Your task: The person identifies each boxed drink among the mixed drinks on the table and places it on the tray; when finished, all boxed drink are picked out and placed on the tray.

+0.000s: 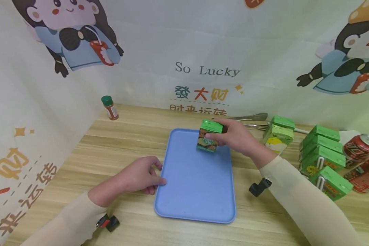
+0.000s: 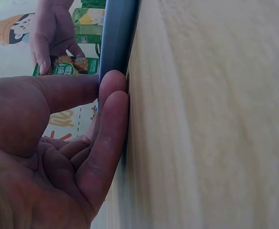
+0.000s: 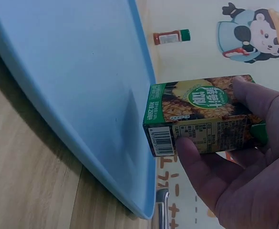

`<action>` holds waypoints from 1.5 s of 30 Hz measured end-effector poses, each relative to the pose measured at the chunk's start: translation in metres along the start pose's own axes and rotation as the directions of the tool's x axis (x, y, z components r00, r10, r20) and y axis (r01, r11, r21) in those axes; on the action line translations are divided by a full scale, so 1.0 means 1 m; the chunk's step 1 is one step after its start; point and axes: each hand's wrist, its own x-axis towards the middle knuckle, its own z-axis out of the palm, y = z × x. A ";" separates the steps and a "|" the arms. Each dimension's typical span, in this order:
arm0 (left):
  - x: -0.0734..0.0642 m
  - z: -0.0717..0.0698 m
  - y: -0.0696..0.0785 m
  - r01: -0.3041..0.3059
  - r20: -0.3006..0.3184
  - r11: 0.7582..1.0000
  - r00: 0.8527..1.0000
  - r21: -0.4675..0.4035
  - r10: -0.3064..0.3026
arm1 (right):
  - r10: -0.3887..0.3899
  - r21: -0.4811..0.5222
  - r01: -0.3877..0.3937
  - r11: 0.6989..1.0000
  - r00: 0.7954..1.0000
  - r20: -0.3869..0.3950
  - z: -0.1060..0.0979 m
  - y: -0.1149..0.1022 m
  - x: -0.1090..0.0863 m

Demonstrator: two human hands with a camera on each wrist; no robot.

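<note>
A blue tray (image 1: pixel 196 188) lies flat on the wooden table. My left hand (image 1: pixel 139 175) pinches its left rim, thumb on top and fingertips (image 2: pixel 114 102) low against the outer side. Over the far part of the tray, my right hand (image 1: pixel 237 137) holds a small green and brown juice box (image 1: pixel 206 139) upright between thumb and fingers. The right wrist view shows the barcode on the bottom end of this juice box (image 3: pixel 201 114), which is close above the tray surface (image 3: pixel 82 62).
At the right stand several green juice boxes (image 1: pixel 323 155) and two red cans (image 1: pixel 361 148). A yellow-green carton (image 1: pixel 278 136) is behind my right forearm, near metal utensils (image 1: pixel 255 117). A green-capped spice bottle (image 1: pixel 110 108) stands at the back left. A printed cloth (image 1: pixel 147 51) hangs behind the table.
</note>
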 end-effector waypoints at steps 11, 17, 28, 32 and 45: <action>0.001 -0.001 0.002 -0.006 0.004 1.000 1.000 0.009 0.006 | -0.073 0.053 0.070 0.996 0.996 0.053 0.020 -0.010 0.033; 0.001 -0.002 0.002 0.004 0.008 1.000 1.000 0.020 -0.004 | -0.076 0.040 0.073 0.997 0.995 0.066 0.033 -0.020 0.047; 0.000 0.000 0.003 0.021 0.006 0.999 1.000 0.027 -0.021 | -0.091 0.008 0.090 0.996 0.992 0.082 0.048 -0.030 0.065; 0.000 0.000 0.003 0.019 0.007 1.000 1.000 0.023 -0.019 | -0.101 -0.003 0.102 0.995 0.991 0.085 0.052 -0.029 0.070; -0.001 -0.001 0.001 0.013 0.010 1.000 1.000 0.022 -0.013 | -0.108 -0.015 0.110 0.994 0.989 0.098 0.055 -0.029 0.078</action>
